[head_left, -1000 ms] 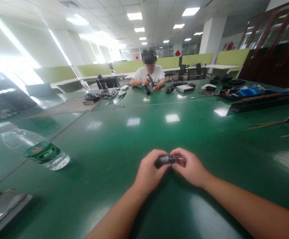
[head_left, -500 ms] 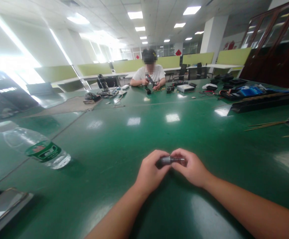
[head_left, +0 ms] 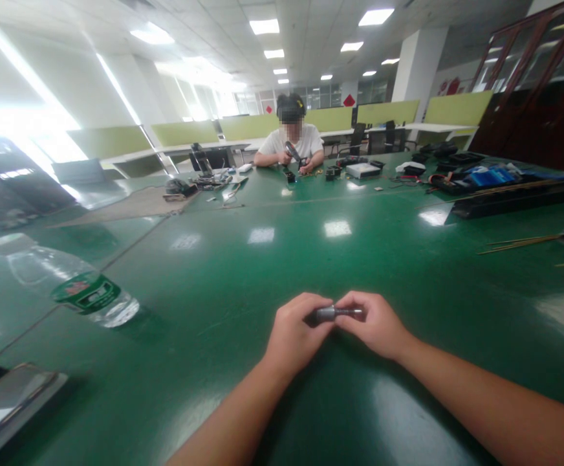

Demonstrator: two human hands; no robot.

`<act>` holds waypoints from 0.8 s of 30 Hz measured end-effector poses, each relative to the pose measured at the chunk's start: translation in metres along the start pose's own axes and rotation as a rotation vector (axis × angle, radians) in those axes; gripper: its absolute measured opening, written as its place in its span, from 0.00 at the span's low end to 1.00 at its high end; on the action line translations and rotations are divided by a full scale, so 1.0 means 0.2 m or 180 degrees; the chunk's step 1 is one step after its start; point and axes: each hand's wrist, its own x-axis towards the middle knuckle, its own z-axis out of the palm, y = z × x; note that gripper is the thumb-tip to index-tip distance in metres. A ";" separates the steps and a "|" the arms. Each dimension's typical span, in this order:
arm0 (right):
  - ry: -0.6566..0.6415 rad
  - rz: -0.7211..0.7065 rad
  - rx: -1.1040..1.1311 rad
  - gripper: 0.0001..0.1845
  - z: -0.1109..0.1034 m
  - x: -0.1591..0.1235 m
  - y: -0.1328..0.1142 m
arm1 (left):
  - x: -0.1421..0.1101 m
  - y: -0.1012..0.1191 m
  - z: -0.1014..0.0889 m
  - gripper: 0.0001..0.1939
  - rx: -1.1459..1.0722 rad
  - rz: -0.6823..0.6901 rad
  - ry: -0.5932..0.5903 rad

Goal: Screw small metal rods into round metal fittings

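Note:
Held level above the green table (head_left: 224, 272) is a short dark grey cylindrical tool with a thin shiny shaft (head_left: 326, 314), somewhat like a screwdriver; its exact kind is blurred. My left hand (head_left: 294, 327) wraps its thicker end, which is partly hidden in the palm. Closed at the thin shaft is my right hand (head_left: 373, 323), with thumb and fingers pinching around it. The fingertips of both hands nearly meet at the middle of the tool.
On the left stands a clear water bottle (head_left: 81, 291) with a green label, above a flat device (head_left: 15, 408) at the corner. Across the table a person (head_left: 289, 139) handles a dark tool among small parts. Blue items and a black tray (head_left: 500, 199) lie far right.
My right hand has shifted very slightly to the right along the thin shaft. My left hand stays almost in place, still around the thicker end.

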 end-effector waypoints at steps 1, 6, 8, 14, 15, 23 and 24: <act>-0.0007 0.0010 -0.0012 0.05 0.00 0.00 0.00 | 0.00 0.00 0.00 0.12 0.0007 -0.0007 -0.0003; -0.0084 0.0114 -0.0032 0.06 -0.01 0.01 0.00 | 0.00 0.01 0.00 0.12 0.0070 -0.0010 -0.0007; -0.0091 0.0146 -0.0031 0.06 -0.01 0.01 0.00 | 0.00 0.01 0.00 0.12 0.0078 0.0011 -0.0001; -0.0083 0.0126 -0.0086 0.06 -0.02 0.01 -0.01 | 0.00 0.02 0.00 0.10 0.0090 0.0036 0.0017; -0.0078 0.0128 -0.0098 0.06 -0.02 0.01 -0.01 | 0.00 0.02 0.00 0.10 0.0097 0.0037 0.0021; -0.0104 0.0116 -0.0136 0.06 -0.03 0.01 -0.01 | 0.01 0.02 -0.01 0.09 0.0142 0.0043 0.0048; -0.0096 0.0108 -0.0142 0.06 -0.03 0.01 -0.01 | 0.01 0.02 -0.01 0.09 0.0142 0.0045 0.0046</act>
